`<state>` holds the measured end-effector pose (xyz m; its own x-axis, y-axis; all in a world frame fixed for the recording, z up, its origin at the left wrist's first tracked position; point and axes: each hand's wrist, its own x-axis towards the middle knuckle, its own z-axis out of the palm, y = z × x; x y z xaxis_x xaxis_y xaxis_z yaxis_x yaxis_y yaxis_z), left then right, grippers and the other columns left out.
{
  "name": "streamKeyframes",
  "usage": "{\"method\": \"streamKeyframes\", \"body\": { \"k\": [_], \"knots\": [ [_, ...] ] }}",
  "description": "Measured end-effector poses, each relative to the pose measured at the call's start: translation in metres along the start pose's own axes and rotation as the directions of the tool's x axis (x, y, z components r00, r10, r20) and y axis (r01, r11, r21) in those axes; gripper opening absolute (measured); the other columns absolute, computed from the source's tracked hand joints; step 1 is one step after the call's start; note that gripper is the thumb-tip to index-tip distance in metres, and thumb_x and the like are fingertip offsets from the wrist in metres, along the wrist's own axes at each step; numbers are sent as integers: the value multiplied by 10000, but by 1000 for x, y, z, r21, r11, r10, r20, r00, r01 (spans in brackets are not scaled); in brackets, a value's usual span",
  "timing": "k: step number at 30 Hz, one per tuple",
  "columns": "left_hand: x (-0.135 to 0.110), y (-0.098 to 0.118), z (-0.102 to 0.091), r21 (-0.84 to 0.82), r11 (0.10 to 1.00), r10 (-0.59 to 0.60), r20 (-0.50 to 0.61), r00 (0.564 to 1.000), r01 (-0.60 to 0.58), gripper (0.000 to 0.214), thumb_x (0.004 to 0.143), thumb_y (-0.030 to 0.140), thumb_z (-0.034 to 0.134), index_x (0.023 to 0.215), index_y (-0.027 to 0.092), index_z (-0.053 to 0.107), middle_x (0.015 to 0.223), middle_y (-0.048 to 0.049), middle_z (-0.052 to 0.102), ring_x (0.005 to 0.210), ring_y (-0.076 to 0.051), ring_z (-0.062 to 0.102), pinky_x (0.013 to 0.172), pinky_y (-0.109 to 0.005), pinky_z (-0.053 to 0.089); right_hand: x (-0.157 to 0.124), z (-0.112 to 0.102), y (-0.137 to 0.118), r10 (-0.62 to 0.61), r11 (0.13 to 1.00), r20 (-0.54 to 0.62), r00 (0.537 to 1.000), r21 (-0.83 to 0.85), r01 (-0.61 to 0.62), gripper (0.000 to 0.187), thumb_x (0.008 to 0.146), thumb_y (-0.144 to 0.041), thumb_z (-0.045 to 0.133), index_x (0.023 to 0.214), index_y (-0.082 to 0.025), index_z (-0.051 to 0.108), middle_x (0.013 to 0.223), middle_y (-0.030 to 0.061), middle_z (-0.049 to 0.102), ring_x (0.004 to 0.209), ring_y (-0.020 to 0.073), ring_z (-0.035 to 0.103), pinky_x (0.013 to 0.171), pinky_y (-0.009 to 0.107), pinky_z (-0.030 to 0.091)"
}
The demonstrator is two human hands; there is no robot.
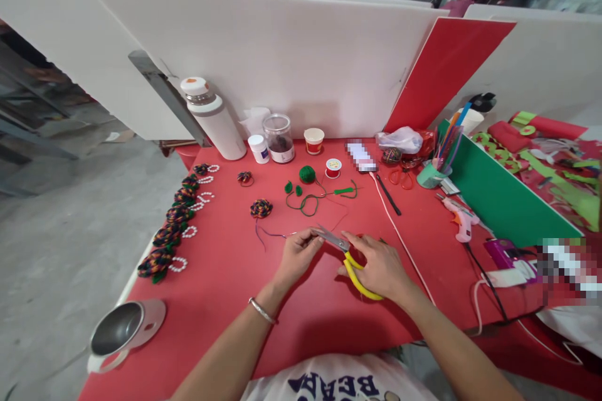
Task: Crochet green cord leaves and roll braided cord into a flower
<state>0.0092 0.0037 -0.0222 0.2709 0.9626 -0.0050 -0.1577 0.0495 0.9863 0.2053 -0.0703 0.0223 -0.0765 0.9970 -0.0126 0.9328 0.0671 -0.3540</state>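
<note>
My right hand [383, 263] grips a pair of scissors [361, 282] by their yellow handles, the blades pointing left. Against the blade tips, my left hand [301, 250] pinches a thin dark yarn [275, 235] between thumb and fingers; its end is hidden. That yarn runs left toward a multicoloured crocheted flower [261, 208] on the red table. Beyond my hands lie a green yarn ball [307, 174], small green crocheted leaves [288, 187], a green-handled crochet hook [344, 191] and a spool of red thread [333, 168]. A fine thread curves down near the scissors.
Several finished flowers with bead loops [177, 216] line the left edge. A mug [125, 329] stands front left. A white thermos [214, 119], jar [278, 139], paper cup [313, 141] and phone [361, 156] are at the back. A glue gun [463, 222] and cables lie right.
</note>
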Motion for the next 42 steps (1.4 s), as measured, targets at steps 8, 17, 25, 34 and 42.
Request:
{"method": "streamKeyframes", "body": {
  "k": [8,17,25,34,42],
  "knots": [
    [1,-6,-2,-20,1000,-23,10,1000,23,203,779,374,744,781,172,750,755,-38,710,680,-151,593,681,-268,478,-2,0,2,-14,999,2,1000,48,14,669,817,-619,691,1370,-255,590,1131,107,736,965,289,721,779,347,513],
    [1,-2,0,-95,991,-99,-2,995,98,273,721,424,799,773,165,731,736,-31,685,674,-141,573,628,-246,446,-4,1,5,-22,994,-6,1000,108,23,608,811,-572,714,1325,-260,624,1086,97,755,977,284,724,832,356,535],
    [-1,-7,0,-161,974,-156,31,987,159,286,726,422,811,737,156,705,656,2,620,576,-92,487,558,-221,388,-6,6,7,-20,992,-16,1000,122,22,625,795,-563,726,1336,-267,627,1092,93,754,951,274,725,792,342,539],
    [-2,-10,1,-200,961,-191,8,981,189,309,698,428,831,787,156,716,672,-20,648,586,-112,538,544,-228,416,-5,5,8,-14,993,15,1000,117,12,641,804,-597,722,1347,-275,608,1130,84,741,1009,280,716,866,355,521],
    [-2,-11,2,-266,941,-210,32,977,211,324,682,413,857,810,148,720,672,3,625,549,-72,465,525,-205,360,-4,3,9,-18,995,28,999,102,15,708,753,-594,770,1360,-274,597,1167,98,730,1010,297,711,836,368,526]
  ]
}}
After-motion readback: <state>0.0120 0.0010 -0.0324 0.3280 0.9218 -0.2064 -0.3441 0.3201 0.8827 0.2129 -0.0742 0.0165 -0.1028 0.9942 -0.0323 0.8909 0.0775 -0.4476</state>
